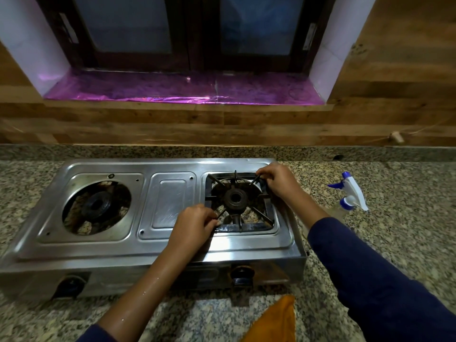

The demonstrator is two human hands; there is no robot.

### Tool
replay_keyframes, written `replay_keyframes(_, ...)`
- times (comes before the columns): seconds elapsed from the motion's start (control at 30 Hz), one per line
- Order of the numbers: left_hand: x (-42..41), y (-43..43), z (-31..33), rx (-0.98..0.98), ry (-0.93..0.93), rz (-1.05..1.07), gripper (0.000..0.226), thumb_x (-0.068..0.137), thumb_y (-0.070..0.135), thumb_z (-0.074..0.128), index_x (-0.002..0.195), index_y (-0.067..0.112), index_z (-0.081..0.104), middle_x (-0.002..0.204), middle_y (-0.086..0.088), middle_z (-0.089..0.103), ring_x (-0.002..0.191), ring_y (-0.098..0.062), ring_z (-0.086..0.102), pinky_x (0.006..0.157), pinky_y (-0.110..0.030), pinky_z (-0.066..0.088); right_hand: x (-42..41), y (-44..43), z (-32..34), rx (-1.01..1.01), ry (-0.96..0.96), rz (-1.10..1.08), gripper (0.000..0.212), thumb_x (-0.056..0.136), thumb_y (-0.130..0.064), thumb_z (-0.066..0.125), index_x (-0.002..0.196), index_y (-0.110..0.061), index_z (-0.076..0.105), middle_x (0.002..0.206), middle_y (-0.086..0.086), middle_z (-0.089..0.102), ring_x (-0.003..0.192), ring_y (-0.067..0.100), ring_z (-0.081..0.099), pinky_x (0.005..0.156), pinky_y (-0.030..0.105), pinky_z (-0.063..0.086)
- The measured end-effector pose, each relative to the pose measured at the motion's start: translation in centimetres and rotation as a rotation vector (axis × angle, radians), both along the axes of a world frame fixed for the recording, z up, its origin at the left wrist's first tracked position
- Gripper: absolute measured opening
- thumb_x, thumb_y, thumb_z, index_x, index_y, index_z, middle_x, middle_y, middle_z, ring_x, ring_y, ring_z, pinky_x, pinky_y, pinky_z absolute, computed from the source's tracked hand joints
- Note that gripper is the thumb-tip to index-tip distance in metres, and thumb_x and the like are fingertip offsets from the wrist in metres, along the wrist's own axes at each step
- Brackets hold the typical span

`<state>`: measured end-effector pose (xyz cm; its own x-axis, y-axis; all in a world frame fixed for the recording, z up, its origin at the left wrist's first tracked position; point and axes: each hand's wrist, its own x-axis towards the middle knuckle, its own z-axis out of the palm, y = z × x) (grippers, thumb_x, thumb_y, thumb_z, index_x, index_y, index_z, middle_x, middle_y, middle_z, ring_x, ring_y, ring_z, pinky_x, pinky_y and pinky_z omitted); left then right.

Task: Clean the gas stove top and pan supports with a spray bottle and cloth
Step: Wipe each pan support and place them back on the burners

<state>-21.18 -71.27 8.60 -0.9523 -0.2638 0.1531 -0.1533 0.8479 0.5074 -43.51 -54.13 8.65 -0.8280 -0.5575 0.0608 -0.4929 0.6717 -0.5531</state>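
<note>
Pan support: black square frame with inward prongs, sitting in the right-hand recess of the stove top, ringed around the right burner; seemingly level, no corner visibly raised.
Left hand: at the near-left corner of the frame, fingers curled over the rail and one prong, pinching it.
Right hand: at the far-right corner, fingers curled down over the rail, gripping it.
Grip relation: held at two diagonally opposite corners, burner head between the hands, frame spanning from one grip to the other.
Step in hand: judged as handling the support itself, either lifting it off for wiping or seating it back; cannot tell which from this moment alone.
Next move: if a lift, straight up with both corners together, prongs kept clear of the burner head; if a seating, gentle pressure until flat in the recess.
Left burner: exposed, no support over it, brown staining around the opening.
Spray bottle: lying on its side on the granite counter, right of the stove, well apart from both hands.
Cloth: orange, on the counter in front of the stove, untouched.
</note>
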Motion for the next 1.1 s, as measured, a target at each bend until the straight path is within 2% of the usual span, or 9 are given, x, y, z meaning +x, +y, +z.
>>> replay_keyframes(0.17,1.1,0.3,-0.2,-0.011,0.011,-0.006,0.025,0.088,0.026,0.07,0.111,0.018,0.074,0.097,-0.003,0.07,0.087,-0.022,0.065,0.075,-0.031,0.05,1.7,0.7,-0.1,0.166,0.084,0.001,0.041,0.092,-0.015,0.06,0.133,-0.015,0.059,0.13,0.01,0.053,0.122,0.029,0.047,0.102,0.042,0.044)
replay_keyframes(0.27,2.7,0.8,-0.4,-0.074,0.051,-0.009,0.032,0.086,0.027,0.07,0.117,0.019,0.07,0.097,-0.002,0.07,0.089,-0.026,0.063,0.073,-0.035,0.049,6.1,2.0,1.4,-0.114,0.05,-0.048,0.045,0.093,-0.018,0.062,0.137,-0.018,0.055,0.132,-0.003,0.051,0.123,0.016,0.046,0.105,0.033,0.04)
replay_keyframes(0.37,4.3,1.7,-0.4,-0.115,0.121,-0.049,0.03,0.087,0.031,0.067,0.114,0.02,0.07,0.1,0.003,0.069,0.091,-0.022,0.06,0.074,-0.033,0.045,12.4,4.7,2.5,-0.358,-0.017,-0.198,0.032,0.094,-0.018,0.062,0.126,-0.022,0.062,0.117,-0.011,0.057,0.101,0.003,0.054,0.088,0.02,0.047)
replay_keyframes(0.5,6.3,4.3,-0.5,-0.04,0.187,-0.252,0.023,0.091,0.029,0.064,0.112,0.02,0.069,0.106,0.005,0.068,0.1,-0.016,0.059,0.08,-0.034,0.048,21.4,9.3,-0.3,-0.492,-0.13,-0.49,0.004,0.092,-0.016,0.064,0.09,-0.019,0.063,0.077,-0.002,0.063,0.069,0.009,0.058,0.059,0.02,0.047)
replay_keyframes(0.67,9.7,7.7,-3.6,0.007,0.058,-0.599,0.019,0.091,0.029,0.06,0.107,0.024,0.07,0.101,0.005,0.069,0.09,-0.016,0.063,0.072,-0.032,0.05,29.4,11.9,-7.2,-0.091,-0.42,-0.651,0.025,0.082,-0.04,0.071,0.072,-0.021,0.056,0.066,-0.003,0.059,0.067,0.02,0.059,0.055,0.029,0.039)
replay_keyframes(0.77,11.4,7.9,-6.3,-0.017,-0.098,-0.71,0.019,0.088,0.032,0.057,0.099,0.025,0.07,0.093,0.005,0.07,0.084,-0.017,0.064,0.068,-0.029,0.051,30.7,10.8,-9.7,0.119,-0.477,-0.664,0.046,0.076,-0.059,0.064,0.101,-0.021,0.055,0.089,0.002,0.066,0.084,0.025,0.063,0.063,0.031,0.039)
replay_keyframes(0.87,12.5,6.7,-8.9,-0.122,-0.274,-0.71,0.023,0.085,0.033,0.051,0.096,0.024,0.07,0.092,0.002,0.071,0.085,-0.022,0.066,0.068,-0.032,0.053,30.9,9.3,-10.8,0.142,-0.399,-0.718,0.068,0.078,-0.052,0.066,0.13,-0.013,0.043,0.11,0.009,0.063,0.097,0.033,0.062,0.072,0.035,0.045)
replay_keyframes(1.0,13.9,4.4,-10.1,-0.147,-0.369,-0.763,0.027,0.084,0.029,0.049,0.103,0.02,0.066,0.1,-0.001,0.068,0.095,-0.024,0.062,0.076,-0.037,0.05,31.8,7.9,-9.6,-0.017,-0.419,-0.726,0.035,0.083,-0.029,0.071,0.101,-0.013,0.045,0.086,0.004,0.059,0.074,0.027,0.057,0.057,0.031,0.035)
replay_keyframes(1.1,15.1,2.0,-9.3,-0.06,-0.331,-0.753,0.034,0.088,0.027,0.053,0.12,0.021,0.064,0.115,-0.001,0.069,0.105,-0.021,0.062,0.087,-0.037,0.051,33.5,5.5,-8.0,-0.228,-0.609,-0.773,0.026,0.082,-0.026,0.07,0.093,-0.016,0.05,0.081,0.004,0.059,0.075,0.024,0.059,0.059,0.03,0.043)
